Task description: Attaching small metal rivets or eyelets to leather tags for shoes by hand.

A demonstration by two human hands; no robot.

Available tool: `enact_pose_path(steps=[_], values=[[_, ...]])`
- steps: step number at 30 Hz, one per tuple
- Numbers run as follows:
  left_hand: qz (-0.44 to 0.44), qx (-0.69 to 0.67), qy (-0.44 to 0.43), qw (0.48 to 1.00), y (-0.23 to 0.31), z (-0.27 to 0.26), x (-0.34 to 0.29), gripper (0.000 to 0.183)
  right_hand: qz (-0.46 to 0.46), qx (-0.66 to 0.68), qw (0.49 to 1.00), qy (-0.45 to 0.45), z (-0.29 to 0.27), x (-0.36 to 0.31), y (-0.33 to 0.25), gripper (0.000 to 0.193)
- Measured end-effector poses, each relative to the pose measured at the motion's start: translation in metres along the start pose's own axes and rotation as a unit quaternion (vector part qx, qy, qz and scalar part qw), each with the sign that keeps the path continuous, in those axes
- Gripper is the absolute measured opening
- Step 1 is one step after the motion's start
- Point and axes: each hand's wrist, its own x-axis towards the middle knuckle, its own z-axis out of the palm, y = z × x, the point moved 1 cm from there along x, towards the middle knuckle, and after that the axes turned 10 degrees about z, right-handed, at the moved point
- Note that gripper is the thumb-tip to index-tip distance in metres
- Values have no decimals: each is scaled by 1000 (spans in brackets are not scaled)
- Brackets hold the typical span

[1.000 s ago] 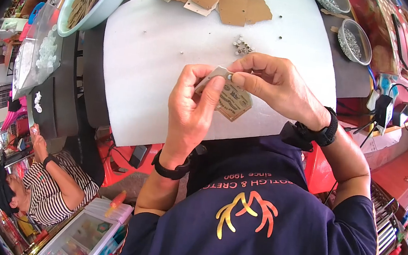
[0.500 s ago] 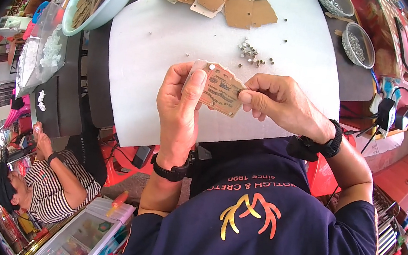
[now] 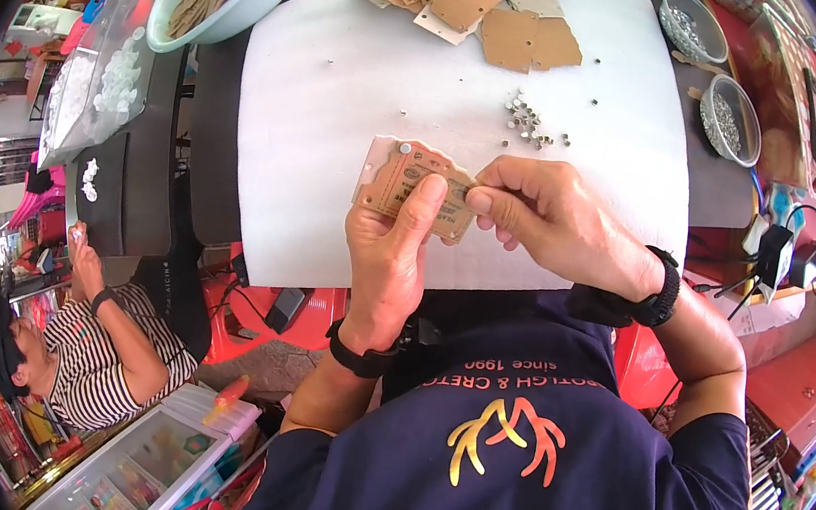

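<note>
My left hand (image 3: 384, 267) grips a thin, wavy-edged brown board (image 3: 385, 174) with orange-red and dark print, thumb across its face and fingers behind. A small pale round stud (image 3: 405, 149) sits near the board's upper left corner. At the board's right edge, my right hand (image 3: 558, 222) has thumb and forefinger pinched together; whether a small part is between them is hidden. Beyond the hands, a loose cluster of small metal studs (image 3: 530, 126) lies on the white sheet (image 3: 315, 184).
Brown and pale boards (image 3: 467, 2) are heaped at the far edge. Two clear bowls (image 3: 754, 153) of small metal parts stand at right. Far left are a pale blue basin (image 3: 213, 39) of brown scraps and a plastic bag (image 3: 58, 125) with white pieces. Another person (image 3: 130, 349) sits at left.
My left thumb has shifted from the board's left side to across its middle, uncovering its left edge. My right hand still pinches at the right edge. The whole view has shifted slightly.
</note>
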Motion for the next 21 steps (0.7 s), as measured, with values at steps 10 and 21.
enact_pose_path(steps=[10,21], values=[[29,34,94,995,13,-49,-10,25,-140,-167,972,90,-9,51,-26,13],[9,17,104,994,15,-61,-5,24,-232,-403,869,168,7,124,-15,19]])
